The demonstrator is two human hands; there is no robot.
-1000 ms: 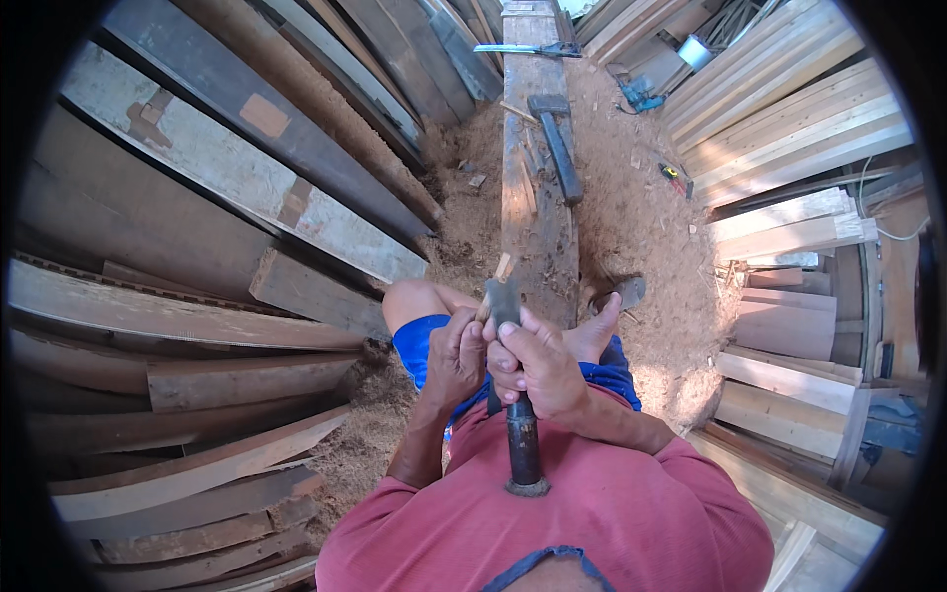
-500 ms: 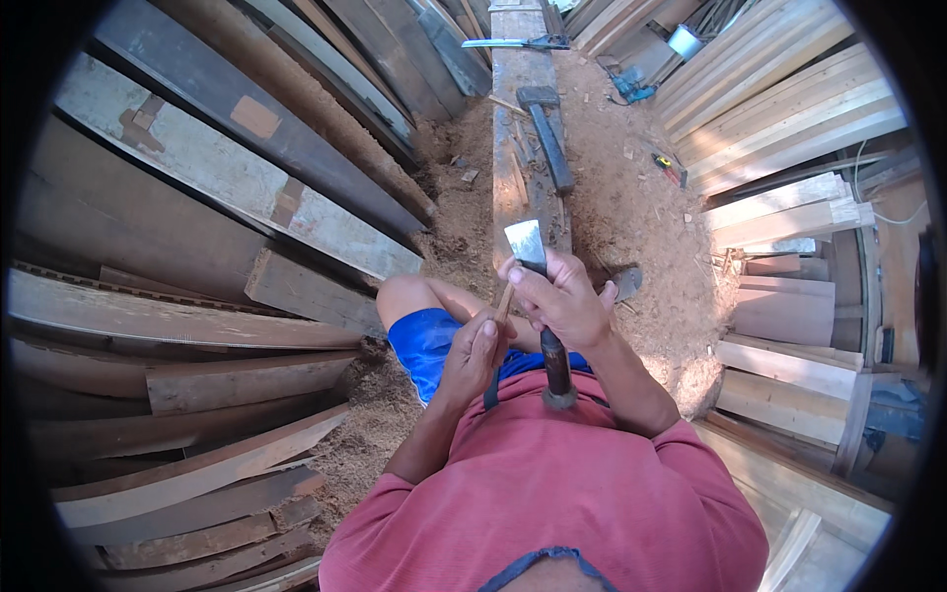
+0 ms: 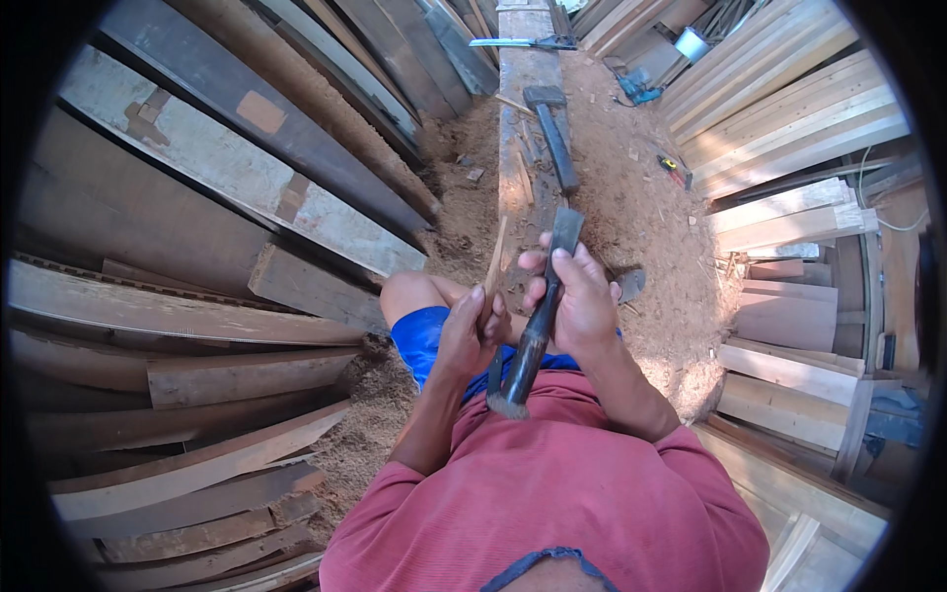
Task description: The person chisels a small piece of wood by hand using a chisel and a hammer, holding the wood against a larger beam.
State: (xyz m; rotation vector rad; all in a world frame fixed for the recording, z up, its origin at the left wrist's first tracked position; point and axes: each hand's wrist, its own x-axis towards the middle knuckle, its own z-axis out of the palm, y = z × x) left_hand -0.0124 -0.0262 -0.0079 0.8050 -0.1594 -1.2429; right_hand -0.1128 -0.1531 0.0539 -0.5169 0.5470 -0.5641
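In my right hand (image 3: pixel 582 301) I hold a chisel (image 3: pixel 534 350) with a broad metal blade and a dark handle. Its blade points away from me, and the frayed handle end tilts back toward my body. My left hand (image 3: pixel 472 333) is closed around a thin wooden stick (image 3: pixel 495 259), whose narrow tip stands up above the fingers. Stick and blade are apart, side by side over my lap. A mallet (image 3: pixel 554 133) with a dark head and handle lies on the narrow wooden bench (image 3: pixel 514 74) in front of me, among wood slivers.
A handsaw (image 3: pixel 521 42) lies across the bench's far part. Planks (image 3: pixel 148 232) lean densely on the left, and stacked boards (image 3: pixel 789 128) stand on the right. A blue power tool (image 3: pixel 639 87) and a yellow-and-red hand tool (image 3: pixel 674 170) lie on the sawdust-covered ground (image 3: pixel 631 197).
The chisel has turned in my right hand, its blade moving right and its handle end swinging left. My left hand has drawn slightly left, and the stick now stands apart from the blade.
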